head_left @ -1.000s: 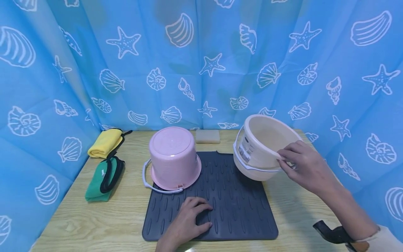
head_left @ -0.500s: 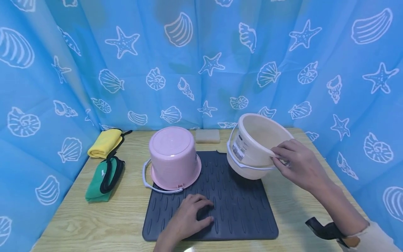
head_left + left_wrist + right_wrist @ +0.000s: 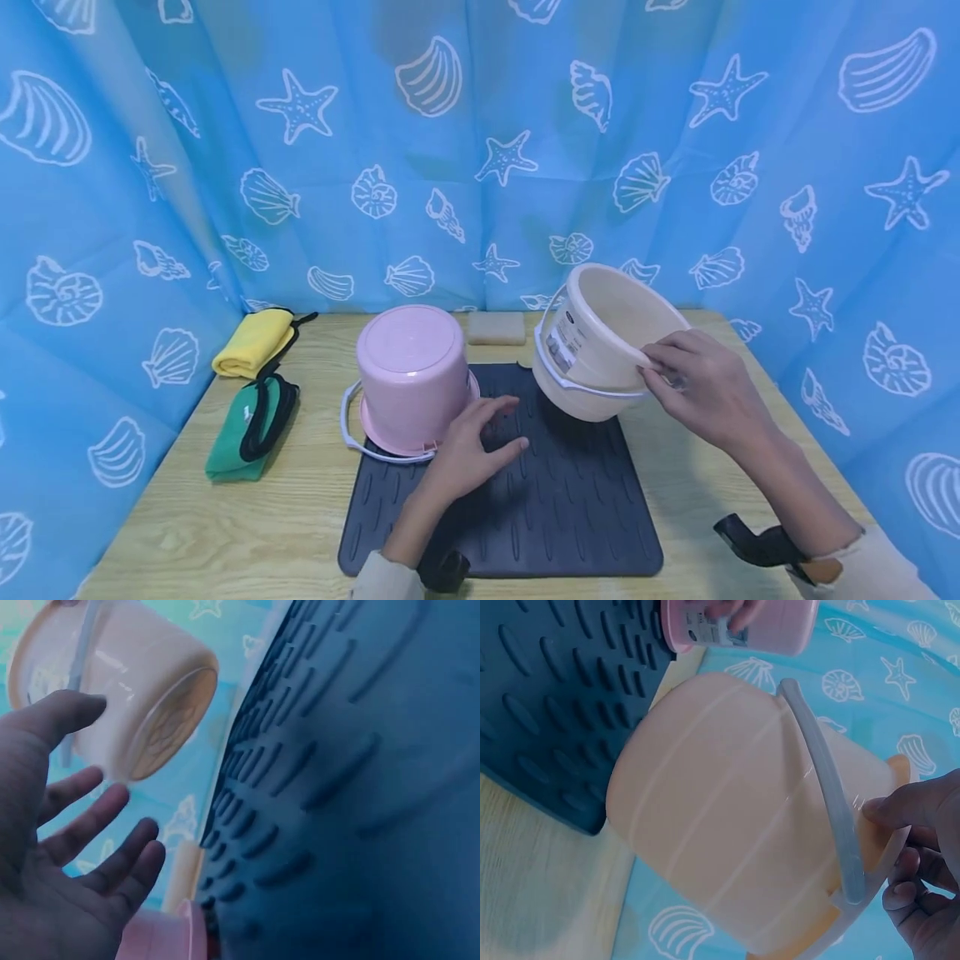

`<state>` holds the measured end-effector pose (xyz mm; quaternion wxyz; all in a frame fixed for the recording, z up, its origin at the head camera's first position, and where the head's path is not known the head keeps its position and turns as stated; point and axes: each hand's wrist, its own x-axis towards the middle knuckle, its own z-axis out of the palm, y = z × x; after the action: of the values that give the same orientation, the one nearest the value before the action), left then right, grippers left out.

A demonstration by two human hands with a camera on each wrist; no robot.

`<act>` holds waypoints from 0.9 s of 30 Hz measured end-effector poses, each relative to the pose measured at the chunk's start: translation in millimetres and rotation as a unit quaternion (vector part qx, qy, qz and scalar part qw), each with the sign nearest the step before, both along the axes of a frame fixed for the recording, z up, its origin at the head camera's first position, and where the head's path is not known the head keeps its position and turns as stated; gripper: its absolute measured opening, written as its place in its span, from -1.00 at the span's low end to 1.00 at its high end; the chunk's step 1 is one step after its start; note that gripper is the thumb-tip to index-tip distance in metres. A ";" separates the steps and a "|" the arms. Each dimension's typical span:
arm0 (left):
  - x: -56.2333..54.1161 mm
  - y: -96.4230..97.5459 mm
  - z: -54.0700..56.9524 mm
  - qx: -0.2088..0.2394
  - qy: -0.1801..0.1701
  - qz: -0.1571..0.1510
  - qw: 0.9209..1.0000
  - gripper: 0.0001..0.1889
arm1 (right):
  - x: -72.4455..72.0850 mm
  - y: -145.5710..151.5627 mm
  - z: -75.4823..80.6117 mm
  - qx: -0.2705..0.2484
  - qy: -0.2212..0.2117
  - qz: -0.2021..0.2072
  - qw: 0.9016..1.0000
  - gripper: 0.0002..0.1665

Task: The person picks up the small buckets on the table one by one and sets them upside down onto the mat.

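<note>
A cream bucket (image 3: 598,362) hangs tilted over the far right corner of the dark mat (image 3: 577,508), its rim (image 3: 606,331) pinched by the right hand (image 3: 701,383). It has shifted slightly left, inward from the worktop's (image 3: 187,533) right edge. The left hand (image 3: 472,443) has come forward over the mat, fingers parted, holding nothing; it now seems free, with the bucket's weight apparently on the right hand alone. Just beyond it, a pink bucket (image 3: 411,379) stands upside down over the mat's far left corner. Green (image 3: 238,433) and yellow cloths (image 3: 253,342) lie along the worktop's left edge.
</note>
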<state>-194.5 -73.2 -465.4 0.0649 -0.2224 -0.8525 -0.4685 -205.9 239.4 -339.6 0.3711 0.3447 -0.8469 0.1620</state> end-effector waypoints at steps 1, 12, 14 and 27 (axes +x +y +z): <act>-4.5 2.0 0.0 0.016 -0.003 0.004 1.000 -0.39 | -0.3 -0.5 0.5 -0.004 -0.001 -0.003 1.000 -0.74; -39.0 23.8 -4.5 0.175 -0.082 -0.017 0.981 -0.13 | -0.2 -5.8 0.6 -0.051 -0.036 -0.031 0.998 -0.74; -44.7 28.1 -5.7 0.200 -0.101 -0.032 0.974 -0.08 | -0.9 -6.4 0.0 -0.062 -0.040 -0.029 0.997 -0.74; -69.6 40.5 -7.4 0.337 -0.176 -0.083 0.921 0.11 | -0.6 -6.8 -5.6 -0.131 -0.069 -0.038 0.988 -0.72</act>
<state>-264.1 -32.6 -472.8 -0.0544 -0.1711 -0.6208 -0.7632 -206.5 232.5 -345.3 0.3594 0.2487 -0.8543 0.2813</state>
